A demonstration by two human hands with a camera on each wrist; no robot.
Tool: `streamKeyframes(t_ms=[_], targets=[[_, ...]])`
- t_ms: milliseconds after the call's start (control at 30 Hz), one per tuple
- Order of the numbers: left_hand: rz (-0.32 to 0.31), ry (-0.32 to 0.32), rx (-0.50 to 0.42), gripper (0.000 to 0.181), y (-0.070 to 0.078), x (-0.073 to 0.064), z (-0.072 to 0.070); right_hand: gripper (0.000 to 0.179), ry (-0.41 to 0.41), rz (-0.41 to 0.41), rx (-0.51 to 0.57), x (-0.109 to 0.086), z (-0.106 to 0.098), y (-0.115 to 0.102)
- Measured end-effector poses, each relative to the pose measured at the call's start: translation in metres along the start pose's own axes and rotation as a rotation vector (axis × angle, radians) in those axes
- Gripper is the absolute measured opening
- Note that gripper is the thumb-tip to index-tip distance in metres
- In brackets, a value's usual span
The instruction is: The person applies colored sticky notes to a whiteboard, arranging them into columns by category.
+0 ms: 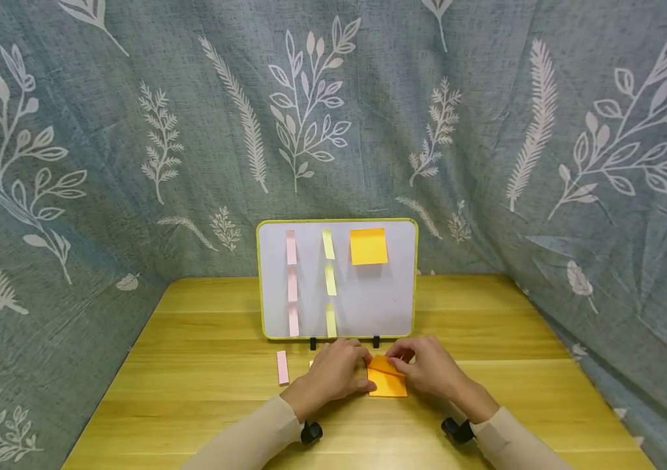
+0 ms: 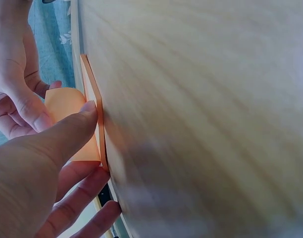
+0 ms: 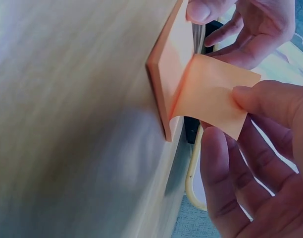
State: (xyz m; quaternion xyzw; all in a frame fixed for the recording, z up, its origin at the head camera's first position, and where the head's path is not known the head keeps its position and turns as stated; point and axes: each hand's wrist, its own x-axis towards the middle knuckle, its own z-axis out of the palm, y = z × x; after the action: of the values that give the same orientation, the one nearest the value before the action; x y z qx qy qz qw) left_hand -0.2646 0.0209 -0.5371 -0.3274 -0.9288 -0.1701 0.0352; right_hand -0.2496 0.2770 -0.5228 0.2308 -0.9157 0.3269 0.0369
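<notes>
An orange sticky note pad point(image 1: 389, 388) lies on the wooden table in front of the whiteboard. My left hand point(image 1: 336, 369) holds it at its left side, with the thumb on its top near one edge, as the left wrist view shows. Between thumb and fingers my right hand point(image 1: 430, 369) pinches the top sticky note point(image 3: 216, 91). That sheet is peeled up and bent back, still joined to the pad along one edge. Beside the left hand lies a pink strip pad point(image 1: 282, 367). A pale yellow piece point(image 1: 311, 364) is mostly hidden behind the left hand.
A whiteboard point(image 1: 377, 303) with a yellow-green frame stands on black feet point(image 1: 312, 344) just beyond the hands. It bears a column of pink strips point(image 1: 292, 284), a column of yellow strips point(image 1: 330, 279) and one orange-yellow square note point(image 1: 369, 247). A patterned curtain point(image 1: 204, 163) surrounds the table point(image 1: 192, 391).
</notes>
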Motion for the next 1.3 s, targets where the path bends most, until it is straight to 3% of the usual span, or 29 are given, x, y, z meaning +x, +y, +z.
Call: streamKeyframes(t_ms=[833,1300], targets=[[-0.023,-0.012,-0.003,0.054,0.001,-0.003,-0.001,0.008,0.062,0.173,0.014,0.006,-0.001,0.003],[-0.034,-0.015,0.004,0.056,0.002,-0.002,0.000,0.007,0.105,0.170,0.013,0.014,-0.009,0.012]])
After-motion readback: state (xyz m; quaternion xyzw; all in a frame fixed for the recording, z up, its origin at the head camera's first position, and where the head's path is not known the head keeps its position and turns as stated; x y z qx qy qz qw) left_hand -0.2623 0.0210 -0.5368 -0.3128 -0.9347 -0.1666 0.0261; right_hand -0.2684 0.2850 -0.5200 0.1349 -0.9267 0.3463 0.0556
